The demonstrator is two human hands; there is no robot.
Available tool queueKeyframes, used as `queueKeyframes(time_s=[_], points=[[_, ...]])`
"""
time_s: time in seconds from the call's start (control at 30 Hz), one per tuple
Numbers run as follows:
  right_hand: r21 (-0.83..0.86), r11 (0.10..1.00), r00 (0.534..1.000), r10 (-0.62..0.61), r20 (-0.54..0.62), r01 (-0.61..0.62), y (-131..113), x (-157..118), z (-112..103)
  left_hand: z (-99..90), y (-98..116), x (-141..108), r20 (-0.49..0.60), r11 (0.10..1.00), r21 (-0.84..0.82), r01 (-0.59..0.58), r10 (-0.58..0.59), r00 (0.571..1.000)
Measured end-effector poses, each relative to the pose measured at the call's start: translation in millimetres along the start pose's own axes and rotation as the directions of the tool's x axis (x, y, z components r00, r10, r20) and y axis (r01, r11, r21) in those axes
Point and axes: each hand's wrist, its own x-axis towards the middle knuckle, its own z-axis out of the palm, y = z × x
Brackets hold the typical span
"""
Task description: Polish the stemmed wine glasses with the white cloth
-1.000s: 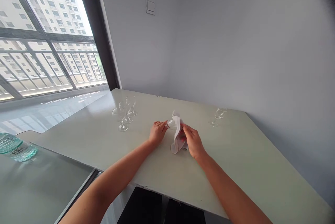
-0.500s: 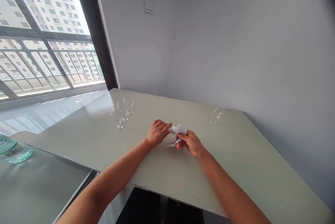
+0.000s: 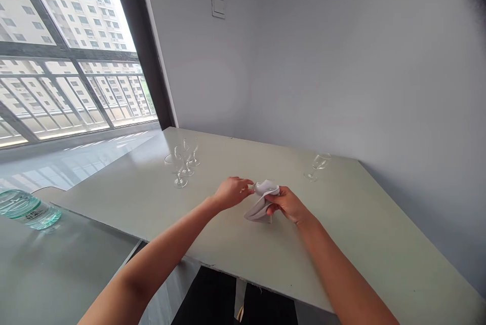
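Note:
Just above the table, a small stemmed glass (image 3: 260, 189) lies tilted on its side between my hands, its bowl toward the right. My left hand (image 3: 233, 192) pinches it at the stem end; the fingertips partly cover the foot. A white cloth (image 3: 259, 212) is bunched in and around the bowl and hangs down below it. My right hand (image 3: 289, 204) is closed on the cloth at the bowl, thumb on top. How far the cloth reaches into the glass is hard to make out.
Several clear stemmed glasses (image 3: 180, 181) stand at the left of the pale table (image 3: 228, 244). One more stemmed glass (image 3: 321, 162) stands at the back right. A large water bottle (image 3: 32, 211) lies on the lower surface at left. Walls border the table's far side.
The left hand has shifted from lying over the cloth to a pinch on the glass's stem end. The cloth now hangs lower, and both hands appear slightly farther right.

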Motion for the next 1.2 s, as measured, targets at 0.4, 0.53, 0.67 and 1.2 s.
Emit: queueKeyframes(time_s=[0.4, 0.53, 0.67, 1.2], points=[[-0.141, 0.988, 0.987, -0.046, 0.155, 0.068, 0, -10, -6, -20.4, 3, 7, 0.327, 0.993, -0.112, 0.024, 0.014, 0.945], [0.070, 0.994, 0.997, -0.083, -0.011, 0.083, 10, -3, -10, -2.2, 10, 7, -0.134, 0.964, 0.240, -0.119, 0.154, 0.979], [-0.108, 0.991, 0.991, -0.072, 0.113, 0.084, 1, -11, -9, -1.8, 9, 7, -0.011, 0.998, 0.059, -0.031, 0.031, 0.999], [-0.881, 0.346, 0.858, -0.499, 0.119, 0.323, -28, -29, -4, -0.3, -5, 9, -0.020, 0.954, -0.054, 0.294, -0.296, 0.955]])
